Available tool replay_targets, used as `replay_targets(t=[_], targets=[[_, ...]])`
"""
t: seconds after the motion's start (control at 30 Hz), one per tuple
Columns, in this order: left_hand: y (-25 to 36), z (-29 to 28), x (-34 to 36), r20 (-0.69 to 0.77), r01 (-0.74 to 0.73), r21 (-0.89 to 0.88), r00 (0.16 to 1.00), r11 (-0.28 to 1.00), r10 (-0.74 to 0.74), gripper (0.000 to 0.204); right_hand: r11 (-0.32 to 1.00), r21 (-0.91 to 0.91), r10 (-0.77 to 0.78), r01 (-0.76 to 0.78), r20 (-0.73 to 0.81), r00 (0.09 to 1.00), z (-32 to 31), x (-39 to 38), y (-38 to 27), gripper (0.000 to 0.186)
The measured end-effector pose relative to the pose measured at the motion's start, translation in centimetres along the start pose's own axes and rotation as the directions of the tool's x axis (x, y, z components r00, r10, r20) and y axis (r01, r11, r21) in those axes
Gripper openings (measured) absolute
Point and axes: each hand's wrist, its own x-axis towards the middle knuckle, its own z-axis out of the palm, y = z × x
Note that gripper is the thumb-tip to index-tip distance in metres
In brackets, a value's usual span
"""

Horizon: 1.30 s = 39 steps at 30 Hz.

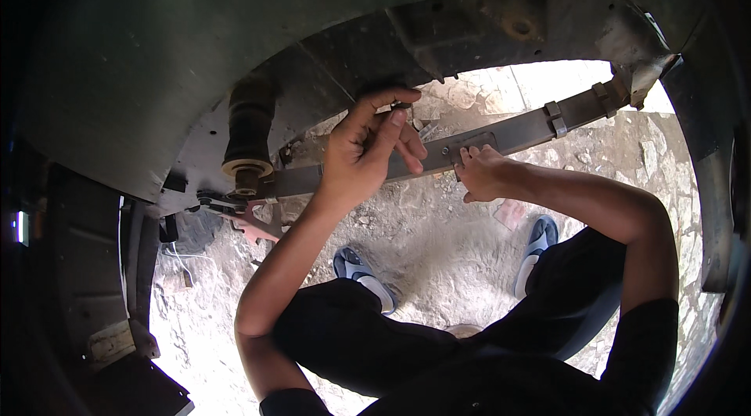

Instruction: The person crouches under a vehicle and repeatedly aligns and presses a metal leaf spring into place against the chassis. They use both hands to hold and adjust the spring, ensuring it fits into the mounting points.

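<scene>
A small dark piece [400, 106] sits pinched in the left hand's [361, 151] grip, above a long metal bar [526, 132]. The right hand's [486, 175] fingers touch the bar; whether that grip is closed, I cannot tell. Leftward stands a black ribbed cylinder [250, 125]; below lies stony ground [442, 240].

Head-worn fisheye, facing down, close above long bar [526, 131], feet [364, 271] farther below

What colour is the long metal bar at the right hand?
Dull grey; the bar shows best in the head view.
</scene>
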Motion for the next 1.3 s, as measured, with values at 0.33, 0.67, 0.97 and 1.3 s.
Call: replay_targets(t=[0.33,0.67,0.97,1.3], targets=[[0.3,-0.3,-0.3,-0.022,-0.012,0.001,1.0,1.0,0.012,0.025,0.985,-0.075,0.154,-0.157,-0.045,0.987,1.5,1.9,1.7,0.096],[0.7,-0.2,0.0,0.076,0.061,0.003,0.995,0.998,-0.061,0.033,0.965,-0.183,0.167,-0.188,-0.123,0.978,3.0,2.9,1.1,0.098],[0.3,-0.6,-0.2,0.058,0.083,0.091,0.994,0.992,-0.089,0.032,0.986,-0.103,0.115,-0.129,-0.132,0.985,3.0,3.2,0.6,0.099],[-0.6,-1.0,0.1,0.081,0.038,0.077,0.996,0.996,-0.045,0.027,0.995,-0.076,0.048,-0.059,-0.132,0.99,2.2,3.3,0.3,0.091]])
